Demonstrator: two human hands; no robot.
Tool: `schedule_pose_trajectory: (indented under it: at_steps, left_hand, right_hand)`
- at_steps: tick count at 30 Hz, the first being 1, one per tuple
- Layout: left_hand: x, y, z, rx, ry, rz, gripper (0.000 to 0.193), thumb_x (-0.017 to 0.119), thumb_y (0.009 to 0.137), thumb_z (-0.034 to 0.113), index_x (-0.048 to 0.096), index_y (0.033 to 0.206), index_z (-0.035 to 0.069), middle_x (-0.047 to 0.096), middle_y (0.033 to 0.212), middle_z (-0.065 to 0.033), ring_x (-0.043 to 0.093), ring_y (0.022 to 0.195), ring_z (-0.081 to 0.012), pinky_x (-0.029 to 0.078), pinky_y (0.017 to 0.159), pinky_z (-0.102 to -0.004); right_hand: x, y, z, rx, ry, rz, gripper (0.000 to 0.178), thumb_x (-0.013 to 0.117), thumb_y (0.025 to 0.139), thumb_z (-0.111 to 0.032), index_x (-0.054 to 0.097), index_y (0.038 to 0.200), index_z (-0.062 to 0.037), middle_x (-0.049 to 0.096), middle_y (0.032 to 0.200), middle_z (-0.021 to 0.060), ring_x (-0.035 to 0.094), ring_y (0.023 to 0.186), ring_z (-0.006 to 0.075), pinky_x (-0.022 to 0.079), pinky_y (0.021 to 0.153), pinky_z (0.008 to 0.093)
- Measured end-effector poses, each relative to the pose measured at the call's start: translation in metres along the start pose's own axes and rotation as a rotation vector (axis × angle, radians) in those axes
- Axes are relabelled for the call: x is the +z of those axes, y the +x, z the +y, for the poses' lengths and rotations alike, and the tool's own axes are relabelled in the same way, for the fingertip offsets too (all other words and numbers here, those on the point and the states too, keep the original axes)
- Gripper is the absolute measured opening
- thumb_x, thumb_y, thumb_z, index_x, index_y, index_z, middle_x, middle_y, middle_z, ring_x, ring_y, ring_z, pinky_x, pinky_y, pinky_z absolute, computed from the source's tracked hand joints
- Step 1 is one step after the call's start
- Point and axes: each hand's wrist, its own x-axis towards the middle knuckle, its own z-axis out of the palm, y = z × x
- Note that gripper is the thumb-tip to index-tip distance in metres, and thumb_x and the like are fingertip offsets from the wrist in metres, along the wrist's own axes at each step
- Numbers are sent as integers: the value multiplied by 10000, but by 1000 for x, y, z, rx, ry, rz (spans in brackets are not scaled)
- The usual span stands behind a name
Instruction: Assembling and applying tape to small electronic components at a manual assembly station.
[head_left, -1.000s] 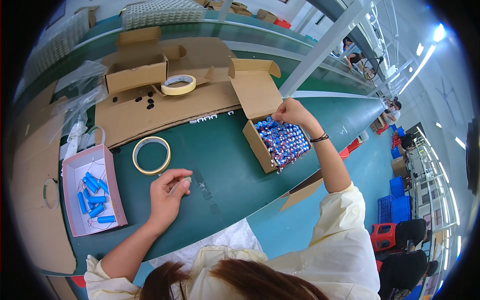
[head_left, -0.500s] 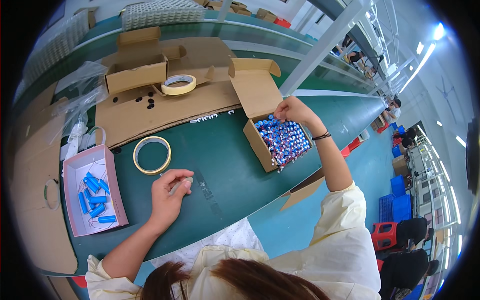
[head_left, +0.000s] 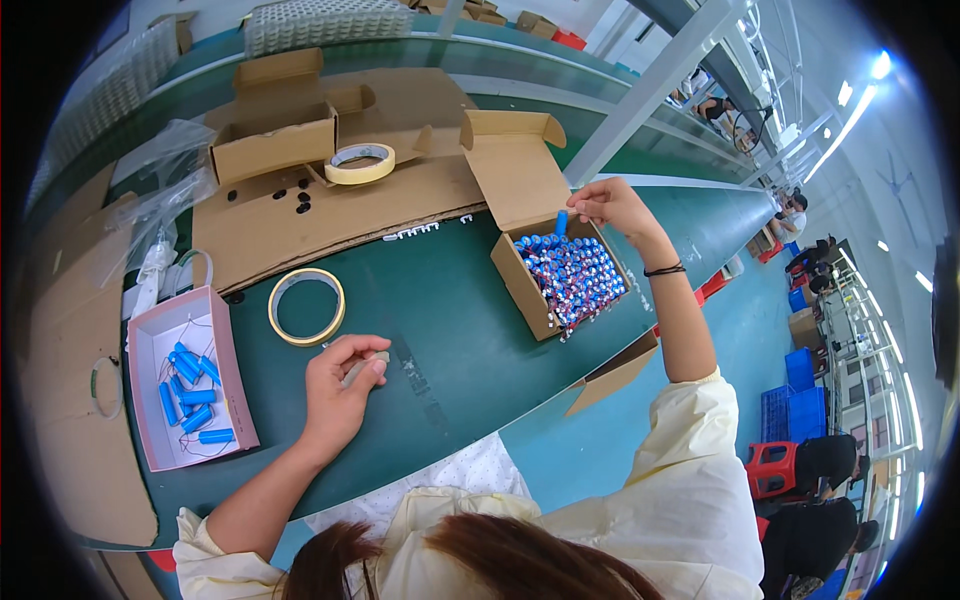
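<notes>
Working across a long green-topped workbench (head_left: 470,410), both forearms reaching in from its near edge. Beyond the hands, a flattened cardboard sheet (head_left: 270,240), probably serving as an underlay for the brown tuck-flap box (head_left: 275,155) and a masking-tape roll (head_left: 360,174). Just beneath the right hand (head_left: 620,207), an open carton (head_left: 522,295), lid folded back on the far side, apparently to leave the mouth clear for fingers. To the left of the left hand (head_left: 338,393), a pink open-topped box (head_left: 235,375) with some loose blue wired cells (head_left: 198,397), likely walled in against rolling. Just beyond the left hand, a second tape roll (head_left: 320,337), laid flat and so steady. Below the right fingers, crowded inside the carton, rows of packed blue cells (head_left: 578,270) with wire leads, presumably propping one another. In the right hand, pinched near the upper end, a single blue cell (head_left: 561,223), roughly upright above the rows, that grip seemingly sparing its neighbours. Left hand half curled, thumb close to forefinger; at the fingertips, a small pale piece (head_left: 381,357). Whether gripped or worn, cannot tell.
</notes>
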Motion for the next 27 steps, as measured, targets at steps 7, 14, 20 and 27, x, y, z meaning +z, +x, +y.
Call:
schedule_pose_trajectory:
  at_steps: [7,14,20,27]
  left_hand:
    - [-1,-3,3,-46,-26,8,190,546,782,-48,576,969,-34,516,814,-24,526,696,-76,454,632,-197]
    - [-3,1,6,-85,-106,18,235,571,790,-7,522,1018,-39,532,815,-38,536,684,-93,458,626,-205]
    - [-7,6,14,24,-262,-46,258,562,811,5,481,1055,-10,517,838,-39,523,655,-84,439,593,-195]
    - [-11,5,15,-14,-188,-44,268,546,807,26,476,1065,-2,501,823,-28,470,636,-48,391,564,-176]
  right_hand:
    - [5,-21,-23,-203,282,67,118,595,801,-53,627,892,16,599,738,18,522,641,54,397,550,172]
    - [66,-51,-69,-309,461,-166,146,607,796,-65,603,912,25,603,756,30,553,652,64,449,603,178]
    - [159,-70,-89,-473,405,-392,136,594,775,15,609,907,42,600,800,64,575,703,97,482,635,206]
    - [198,-58,-66,-606,333,-424,115,585,769,46,615,880,45,600,781,76,555,694,109,468,610,206]
